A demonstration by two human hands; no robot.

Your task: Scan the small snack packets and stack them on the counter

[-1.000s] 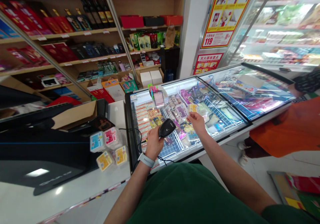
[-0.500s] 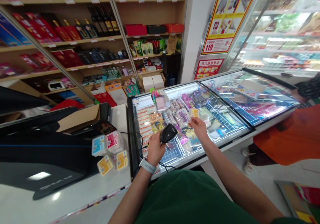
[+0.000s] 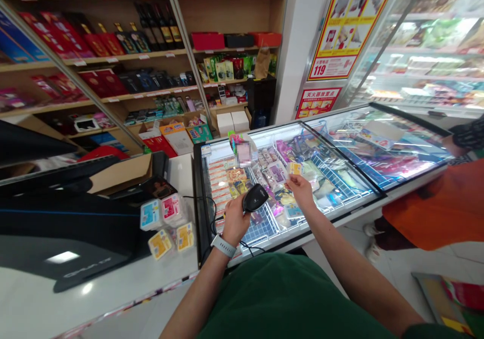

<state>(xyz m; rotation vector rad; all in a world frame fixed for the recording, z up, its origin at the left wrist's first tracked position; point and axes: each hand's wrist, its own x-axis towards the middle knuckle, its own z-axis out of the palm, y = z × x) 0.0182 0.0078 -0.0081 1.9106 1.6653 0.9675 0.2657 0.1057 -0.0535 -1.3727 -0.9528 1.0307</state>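
Note:
My left hand (image 3: 236, 220), with a pale watch band on the wrist, is wrapped round the grip of a black barcode scanner (image 3: 255, 198) whose head points up and right. My right hand (image 3: 301, 190) pinches a small package with a yellow label (image 3: 295, 168) above the freezer's glass. Just left of those fingertips shows a clear package with a purple label (image 3: 278, 172); whether it is held too or lies below, I cannot tell. On the counter at left stand several clear tubs (image 3: 174, 210) with blue, pink and yellow labels.
The glass-topped chest freezer (image 3: 350, 209) holds wire baskets of packets. A black cable (image 3: 215, 213) runs by my left wrist. At left is a dark checkout monitor (image 3: 75, 243) and an open cardboard box (image 3: 121, 172). A person in orange (image 3: 434, 208) stands at right.
Both hands keep nearly the same pose and hold. The view has shifted slightly; the scanner and the yellow-labelled package stay at almost the same spots.

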